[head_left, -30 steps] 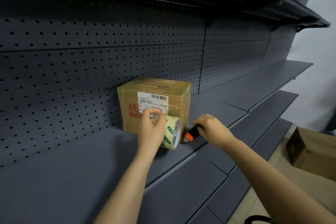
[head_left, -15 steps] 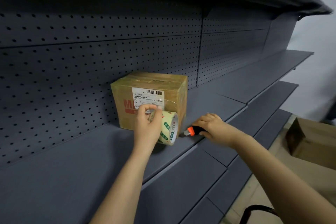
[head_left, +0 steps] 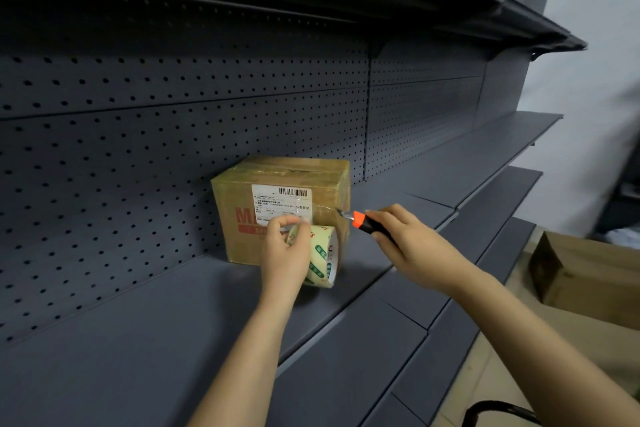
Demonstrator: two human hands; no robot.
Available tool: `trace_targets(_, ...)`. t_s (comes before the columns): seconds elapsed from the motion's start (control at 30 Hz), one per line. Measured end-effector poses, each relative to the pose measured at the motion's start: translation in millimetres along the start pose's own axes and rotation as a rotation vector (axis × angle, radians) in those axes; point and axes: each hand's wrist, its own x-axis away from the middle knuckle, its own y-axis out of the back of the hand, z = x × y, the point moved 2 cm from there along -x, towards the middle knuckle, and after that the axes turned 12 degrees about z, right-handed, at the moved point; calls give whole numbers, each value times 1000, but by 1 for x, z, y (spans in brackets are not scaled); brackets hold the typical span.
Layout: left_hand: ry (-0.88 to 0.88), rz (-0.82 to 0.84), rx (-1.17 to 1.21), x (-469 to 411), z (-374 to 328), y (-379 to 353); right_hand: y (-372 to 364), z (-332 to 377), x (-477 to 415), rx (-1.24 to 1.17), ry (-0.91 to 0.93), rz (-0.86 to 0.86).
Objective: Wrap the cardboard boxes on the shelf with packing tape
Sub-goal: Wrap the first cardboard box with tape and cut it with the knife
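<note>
The right hand [head_left: 412,243] has lifted the knife [head_left: 367,222] off the shelf [head_left: 138,340] and grips its handle, blade at the tape [head_left: 323,207] by the box [head_left: 277,180] corner. The left hand [head_left: 284,253] pinches the roll [head_left: 323,256] against the box front, so a cut looks imminent.

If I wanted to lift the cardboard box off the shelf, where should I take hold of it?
Probably hold the cardboard box by its left and right faces, reaching in from the front: its back faces the pegboard, and the tape roll in the left hand blocks its lower front.
</note>
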Motion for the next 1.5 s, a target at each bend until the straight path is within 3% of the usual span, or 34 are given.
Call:
trace_targets(0.4, -42, -30, -17, -5, 5, 1, 12, 50, -26, 31, -14, 13)
trace_targets(0.67, -6, -66, -96, -5, 1, 0, 15, 63, -39, 393, 4, 75)
trace_targets(0.97, -35, -82, -156, -6, -2, -1, 20, 74, -49, 589, -44, 95)
trace_targets(1.27, -26, -64, -151, -5, -5, -3, 28, 64, -33, 572, -210, 113)
trace_targets(1.5, -24, -60, -126, -5, -3, -5, 38, 53, -9, 513, -222, 105)
